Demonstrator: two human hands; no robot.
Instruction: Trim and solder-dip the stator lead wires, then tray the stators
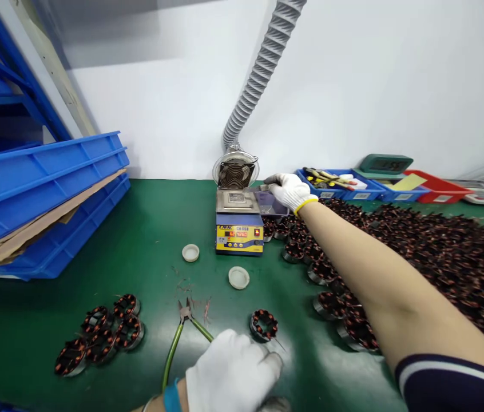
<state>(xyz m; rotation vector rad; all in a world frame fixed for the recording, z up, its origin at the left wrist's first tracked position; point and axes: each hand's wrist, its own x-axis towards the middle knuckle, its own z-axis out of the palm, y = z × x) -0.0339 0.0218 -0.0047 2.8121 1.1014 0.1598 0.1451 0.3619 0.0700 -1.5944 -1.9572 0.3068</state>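
My right hand (287, 191), in a white glove with grey fingertips and a yellow cuff edge, reaches to the far side of the table. Its fingers are closed on a thin flat metal strip (259, 188), which lies across the top right of a blue and yellow solder pot (239, 233) with a lit red display. Low in front, my gloved left hand (235, 372) is back upward, thumb and fingers apart, with nothing visible in it. Just beyond its fingertips sits one copper-wound motor stator (263, 325), a thin wire sticking out. Green-handled cutting pliers (186, 313) lie open beside that hand.
Several stators (101, 344) stand at left; a large mass of them (422, 246) covers the right. Two small white dishes (239, 277) and wire scraps lie before the pot. A purple tray (273, 205), blue bins (362, 194), stacked blue crates (53, 171) and an exhaust hose (263, 68) surround it.
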